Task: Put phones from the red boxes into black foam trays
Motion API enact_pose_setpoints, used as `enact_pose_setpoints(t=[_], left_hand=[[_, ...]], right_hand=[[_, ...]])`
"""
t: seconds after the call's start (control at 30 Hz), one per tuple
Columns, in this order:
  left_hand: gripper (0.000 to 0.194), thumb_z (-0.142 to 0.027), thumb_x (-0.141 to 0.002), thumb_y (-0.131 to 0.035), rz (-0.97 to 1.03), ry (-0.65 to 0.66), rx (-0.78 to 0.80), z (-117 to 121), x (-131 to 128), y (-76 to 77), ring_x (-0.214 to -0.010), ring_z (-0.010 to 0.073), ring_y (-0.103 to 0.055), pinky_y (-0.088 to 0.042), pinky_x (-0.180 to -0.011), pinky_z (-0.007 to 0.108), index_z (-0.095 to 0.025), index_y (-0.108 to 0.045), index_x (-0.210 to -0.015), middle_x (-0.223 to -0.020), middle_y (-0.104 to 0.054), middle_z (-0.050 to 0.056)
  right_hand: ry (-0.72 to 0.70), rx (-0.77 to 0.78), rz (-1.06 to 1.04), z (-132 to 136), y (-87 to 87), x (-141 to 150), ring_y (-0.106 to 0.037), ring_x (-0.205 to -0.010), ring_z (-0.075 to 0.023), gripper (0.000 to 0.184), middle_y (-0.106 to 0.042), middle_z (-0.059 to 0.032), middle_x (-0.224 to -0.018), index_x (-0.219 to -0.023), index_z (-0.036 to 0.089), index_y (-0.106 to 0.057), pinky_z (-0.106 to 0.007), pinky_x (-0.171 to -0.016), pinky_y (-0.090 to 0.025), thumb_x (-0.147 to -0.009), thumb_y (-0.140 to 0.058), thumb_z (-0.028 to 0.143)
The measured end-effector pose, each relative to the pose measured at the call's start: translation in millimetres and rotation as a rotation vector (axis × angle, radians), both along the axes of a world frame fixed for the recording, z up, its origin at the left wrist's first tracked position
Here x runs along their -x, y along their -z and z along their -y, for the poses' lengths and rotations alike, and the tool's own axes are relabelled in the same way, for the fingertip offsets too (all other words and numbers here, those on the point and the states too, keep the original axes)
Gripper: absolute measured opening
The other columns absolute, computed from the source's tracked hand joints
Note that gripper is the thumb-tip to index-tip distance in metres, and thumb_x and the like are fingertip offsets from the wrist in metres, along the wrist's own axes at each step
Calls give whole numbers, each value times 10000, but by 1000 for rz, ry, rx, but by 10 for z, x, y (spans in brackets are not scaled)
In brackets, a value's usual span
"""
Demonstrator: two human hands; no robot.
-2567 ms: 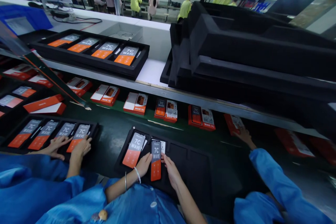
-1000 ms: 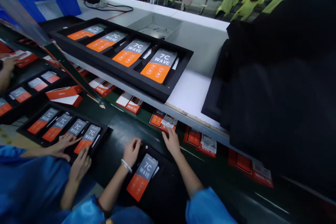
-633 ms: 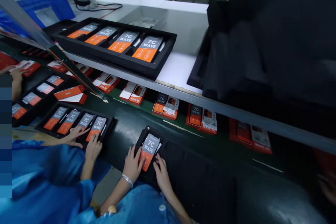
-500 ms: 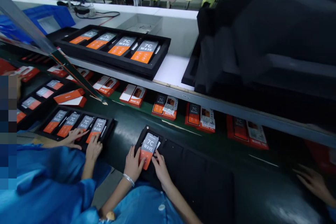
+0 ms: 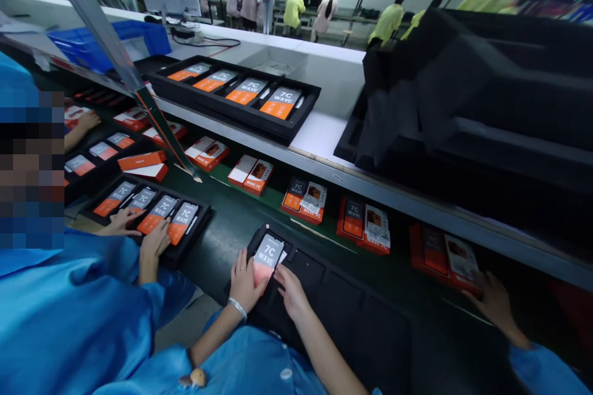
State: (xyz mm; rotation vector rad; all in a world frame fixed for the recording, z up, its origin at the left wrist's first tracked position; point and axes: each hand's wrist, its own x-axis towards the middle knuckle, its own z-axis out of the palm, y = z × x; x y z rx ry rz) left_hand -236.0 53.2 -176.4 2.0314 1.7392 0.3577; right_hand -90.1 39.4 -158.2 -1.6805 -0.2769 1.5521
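Note:
A smartphone, covered by a grey and orange film marked "7C WAVE", is at the left end of a long black foam tray. My left hand is closed round its lower left side, the thumb over the orange part. Something thin and white shows at the phone's right edge. My right hand is beside that edge, fingers stretched out and slightly bent, holding nothing that I can see. Whether its fingertips touch the phone is unclear.
To the left, a co-worker's hands touch phones in another black tray. A co-worker's hand reaches to a red box at right. Open boxes line the belt under a shelf edge; black trays are stacked above.
The camera view has tilted up and shifted left. My right hand has eased slightly back from the phone, while my left stays on it. The co-worker's hand at right has reached the red box.

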Motion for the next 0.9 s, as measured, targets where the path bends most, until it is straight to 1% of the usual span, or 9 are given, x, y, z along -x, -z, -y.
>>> enact_pose_setpoints(t=[0.13, 0.23, 0.37, 0.43, 0.5, 0.57, 0.67, 0.8, 0.9], left_hand=[[546, -401, -831, -492, 108, -56, 95, -61, 3, -18, -1389, 296, -240, -281, -1084, 461, -83, -500, -1276, -1481, -297, 185], [527, -398, -829, -490, 235, -77, 133, -102, 39, -9, -1379, 307, -262, -272, -1098, 472, -95, -533, -1258, -1469, -325, 172], [459, -399, -826, -493, 586, -146, 133, -190, 165, -32, -1394, 279, -234, -206, -1141, 466, -142, -596, -1192, -1441, -390, 120], [471, -447, -827, -495, 778, -196, 163, -259, 228, -85, -1376, 265, -280, -171, -1156, 456, -152, -606, -1177, -1408, -437, 117], [539, -526, -828, -475, 893, -223, 227, -330, 255, -156, -1309, 266, -392, -208, -1145, 454, -142, -597, -1188, -1345, -505, 137], [616, -605, -827, -430, 953, -204, 323, -385, 237, -226, -1179, 275, -530, -342, -1071, 462, -124, -607, -1168, -1233, -594, 158], [666, -668, -824, -380, 1064, -146, 516, -430, 184, -309, -933, 272, -661, -508, -861, 436, -101, -669, -1023, -1011, -696, 159], [636, -677, -779, -466, 1156, -174, 604, -515, 265, -368, -813, 243, -682, -527, -770, 373, -89, -662, -922, -895, -718, 139], [632, -695, -731, -511, 1160, -266, 542, -710, 446, -351, -753, 227, -673, -518, -718, 343, -96, -643, -885, -830, -715, 118]], right_hand=[[1, -9, -19, -132, -7, -14, -636, -839, -194, 435, -688, -84, -919, -819, 172, -656, -323, -777, -458, -580, -713, 531], [-19, -85, -13, -184, -3, 15, -635, -710, -162, 417, -693, -57, -824, -803, 162, -658, -310, -735, -487, -563, -752, 490], [-39, -158, 18, -168, -14, 7, -636, -643, -162, 440, -695, -51, -767, -800, 146, -660, -320, -699, -512, -571, -753, 511], [-48, -192, 37, -129, -49, -32, -649, -660, -178, 462, -704, -63, -786, -815, 146, -661, -336, -707, -522, -576, -750, 531], [-71, -226, 47, -84, -104, -72, -669, -714, -210, 497, -712, -87, -829, -854, 146, -658, -360, -728, -530, -602, -725, 569], [-117, -267, 59, -54, -163, -89, -681, -792, -238, 529, -714, -112, -889, -915, 145, -647, -381, -765, -533, -659, -666, 608], [-214, -340, 145, -76, -211, -65, -678, -873, -246, 551, -699, -135, -977, -1022, 134, -612, -392, -810, -530, -784, -519, 622], [-381, -423, 429, -200, -177, -1, -670, -879, -269, 580, -690, -162, -969, -1114, 103, -596, -437, -802, -531, -895, -315, 560], [-554, -491, 730, -286, -122, 85, -557, -1123, -316, 413, -626, -169, -1159, -1123, 135, -632, -478, -989, -411, -833, -504, 400]])
